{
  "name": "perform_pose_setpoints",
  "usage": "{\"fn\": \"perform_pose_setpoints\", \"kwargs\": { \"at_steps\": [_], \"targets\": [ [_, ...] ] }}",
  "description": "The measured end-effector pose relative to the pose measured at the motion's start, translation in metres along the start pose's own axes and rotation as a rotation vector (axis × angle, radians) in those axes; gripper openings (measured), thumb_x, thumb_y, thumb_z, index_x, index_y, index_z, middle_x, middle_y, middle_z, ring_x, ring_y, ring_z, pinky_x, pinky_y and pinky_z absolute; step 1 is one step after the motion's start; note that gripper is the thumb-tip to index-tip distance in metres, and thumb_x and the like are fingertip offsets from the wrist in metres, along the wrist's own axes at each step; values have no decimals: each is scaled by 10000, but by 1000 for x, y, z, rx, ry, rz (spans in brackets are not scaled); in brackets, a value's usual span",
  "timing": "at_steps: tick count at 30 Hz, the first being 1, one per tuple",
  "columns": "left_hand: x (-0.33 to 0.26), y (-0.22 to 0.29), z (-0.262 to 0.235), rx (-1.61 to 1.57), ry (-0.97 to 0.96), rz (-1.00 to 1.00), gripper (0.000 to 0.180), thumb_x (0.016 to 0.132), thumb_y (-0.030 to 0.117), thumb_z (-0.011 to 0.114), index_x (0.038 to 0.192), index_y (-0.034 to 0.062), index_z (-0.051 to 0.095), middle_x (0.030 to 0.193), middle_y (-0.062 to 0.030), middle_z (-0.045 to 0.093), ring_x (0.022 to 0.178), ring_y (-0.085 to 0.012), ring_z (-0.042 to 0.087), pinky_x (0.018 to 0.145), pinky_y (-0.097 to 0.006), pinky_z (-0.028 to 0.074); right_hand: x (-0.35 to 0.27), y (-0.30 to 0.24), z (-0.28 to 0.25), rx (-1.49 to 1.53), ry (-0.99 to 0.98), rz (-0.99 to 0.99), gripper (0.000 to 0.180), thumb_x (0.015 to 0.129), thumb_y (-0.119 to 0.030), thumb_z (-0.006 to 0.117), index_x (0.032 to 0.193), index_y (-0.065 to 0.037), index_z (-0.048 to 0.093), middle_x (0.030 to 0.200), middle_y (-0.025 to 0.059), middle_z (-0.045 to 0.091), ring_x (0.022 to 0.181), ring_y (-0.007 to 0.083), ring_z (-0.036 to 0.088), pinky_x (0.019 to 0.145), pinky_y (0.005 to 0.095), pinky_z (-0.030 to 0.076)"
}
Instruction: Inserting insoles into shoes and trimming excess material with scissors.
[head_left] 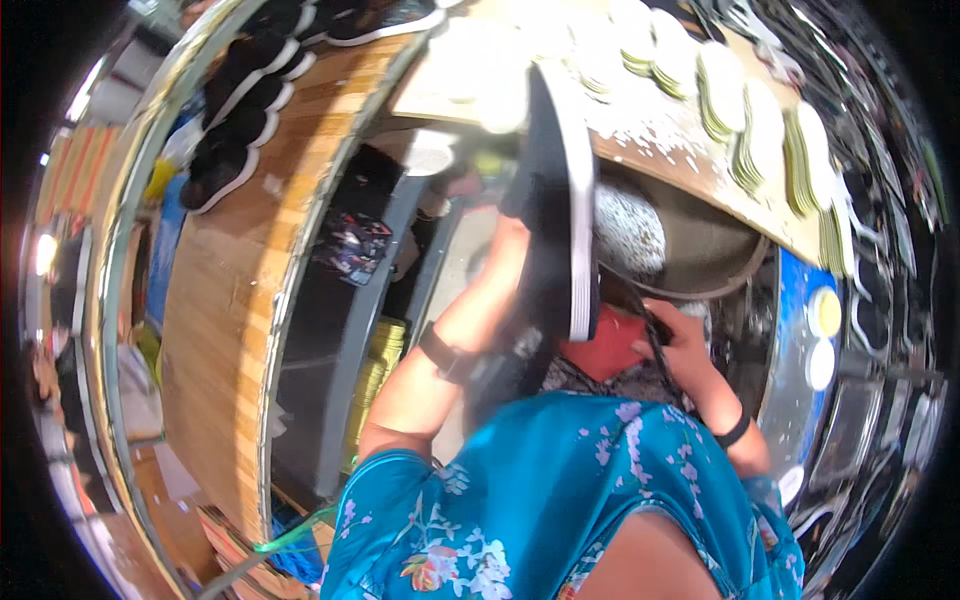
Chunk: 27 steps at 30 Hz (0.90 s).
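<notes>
"Shoe (552,220) first: where exactly is it?"

"Held up in the middle, lengthwise, before the near edge of the tabletop (700,172). Black upper faces left, white sole right, and one end overlaps that edge in the view."

"Which of the hands has it?"

"Left hand (513,228). It grips from the left, though most of the fingers are hidden behind the upper."

"And the other?"

"Right hand (685,348) is low, with fingers bent beside a thin dark strip (656,330). I can't tell whether they close on it. A red item (605,345) is just to its left, too blurred to name."

"What's that round thing beyond?"

"Metal basin (715,250), set against the tabletop's near edge. A speckled white patch (630,230) shows in it, partly behind the sole."

"And on the tabletop itself?"

"Stacks of insoles (765,130), white on top with yellow-green layers, curve along the far edge toward the right corner. White bits (645,132) are scattered nearer the near edge."

"Anything off to the left?"

"Wooden board (220,300), with a row of black shoes (245,100), white-soled too, toward its far left corner."
</notes>
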<state>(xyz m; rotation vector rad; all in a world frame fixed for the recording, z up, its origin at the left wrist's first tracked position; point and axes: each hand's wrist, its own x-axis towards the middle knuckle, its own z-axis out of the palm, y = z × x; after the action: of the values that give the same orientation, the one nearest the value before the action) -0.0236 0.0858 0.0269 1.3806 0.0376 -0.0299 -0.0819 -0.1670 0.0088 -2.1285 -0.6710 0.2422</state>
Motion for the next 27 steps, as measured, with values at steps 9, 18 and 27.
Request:
{"fn": "perform_pose_setpoints", "kwargs": {
  "at_steps": [9,18,27],
  "targets": [
    [-146,137,-219,1506,574,147,107,656,52,530,710,-29,574,735,-232,561,724,-402,565,645,-453,452,45,36,-14,-68,-13,362,522,696,-34,693,1178,7,496,878,107,636,821,160,576,730,267,451],
    [-397,144,-561,1970,927,-165,312,809,165,511,1056,-20,558,1106,-262,539,1041,-402,512,876,-442,413,68,23,-2,192,-30,515,530,653,-4,721,1148,-6,530,945,108,630,875,152,568,769,283,451],
    [-246,123,-487,1989,1032,-273,302,816,157,522,1059,-21,541,1047,-214,571,966,-324,561,814,-389,461,45,17,-27,69,68,366,535,791,-276,643,1257,-86,460,1048,126,610,864,226,604,755,330,489]
  ]
}}
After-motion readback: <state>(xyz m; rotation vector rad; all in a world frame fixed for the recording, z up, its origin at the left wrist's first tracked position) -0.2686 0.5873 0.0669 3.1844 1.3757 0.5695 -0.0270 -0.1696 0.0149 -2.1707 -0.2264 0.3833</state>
